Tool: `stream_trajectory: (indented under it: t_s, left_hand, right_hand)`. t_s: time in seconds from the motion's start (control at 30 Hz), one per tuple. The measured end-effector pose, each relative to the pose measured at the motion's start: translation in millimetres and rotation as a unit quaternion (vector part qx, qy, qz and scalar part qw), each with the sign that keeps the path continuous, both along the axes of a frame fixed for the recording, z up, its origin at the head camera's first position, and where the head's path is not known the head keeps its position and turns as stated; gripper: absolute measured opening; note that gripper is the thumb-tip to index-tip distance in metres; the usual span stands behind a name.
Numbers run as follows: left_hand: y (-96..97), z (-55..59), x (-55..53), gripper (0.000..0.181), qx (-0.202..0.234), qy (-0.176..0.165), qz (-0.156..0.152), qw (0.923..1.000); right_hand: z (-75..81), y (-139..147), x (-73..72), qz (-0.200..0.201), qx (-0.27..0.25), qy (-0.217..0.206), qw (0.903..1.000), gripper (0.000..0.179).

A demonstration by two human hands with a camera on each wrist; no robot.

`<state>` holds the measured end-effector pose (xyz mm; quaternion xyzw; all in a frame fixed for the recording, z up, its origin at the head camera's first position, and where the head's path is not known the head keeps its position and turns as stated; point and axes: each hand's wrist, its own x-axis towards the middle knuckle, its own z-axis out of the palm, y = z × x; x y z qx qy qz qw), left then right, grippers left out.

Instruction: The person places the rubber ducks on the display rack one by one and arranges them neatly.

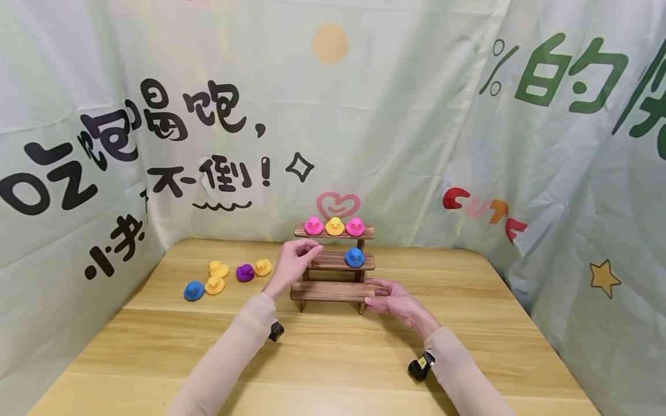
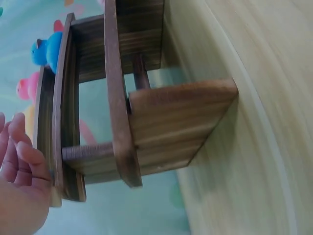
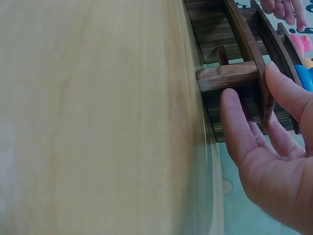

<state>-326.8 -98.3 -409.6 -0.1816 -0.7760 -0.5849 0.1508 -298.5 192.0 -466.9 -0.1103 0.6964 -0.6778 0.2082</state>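
A small three-tier wooden stand (image 1: 333, 292) stands on the table. My right hand (image 1: 396, 301) holds the right end of its lowest board, thumb above and fingers below, as the right wrist view shows (image 3: 274, 166). My left hand (image 1: 291, 263) hovers by the left end of the middle board, fingers loosely bent; no object shows in it in the left wrist view (image 2: 22, 181). A blue rubber duck (image 1: 355, 257) sits on the middle board's right side. Along the top board are a pink duck (image 1: 314, 226), a yellow duck (image 1: 335, 226) and another pink duck (image 1: 355, 226).
On the table's left lie a blue duck (image 1: 194, 290), two yellow ducks touching each other (image 1: 214, 285), a purple duck (image 1: 244, 273) and another yellow duck (image 1: 263, 267). A printed cloth (image 1: 385, 144) hangs behind the table (image 1: 322, 370) and along both sides.
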Motion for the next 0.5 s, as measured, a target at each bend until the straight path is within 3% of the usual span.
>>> stream_trajectory:
  t_s: [0.13, 0.23, 0.5]
  left_hand:
    - [-9.6, 0.2, 1.4, 0.028, 0.007, -0.009, -0.002, 0.9999]
    - [-17.5, 1.7, 3.0, 0.029, 0.002, -0.025, -0.022, 0.9995]
    - [-44.1, 10.3, 8.5, 0.024, -0.056, -0.051, -0.053, 0.9957]
  right_hand:
    - [0.3, 0, 0.5, 0.002, -0.002, -0.002, 1.0, 0.065]
    - [-0.3, 0, 0.6, -0.002, 0.001, -0.004, 1.0, 0.066]
    - [0.1, 0, -0.3, -0.005, 0.0, -0.003, 1.0, 0.065]
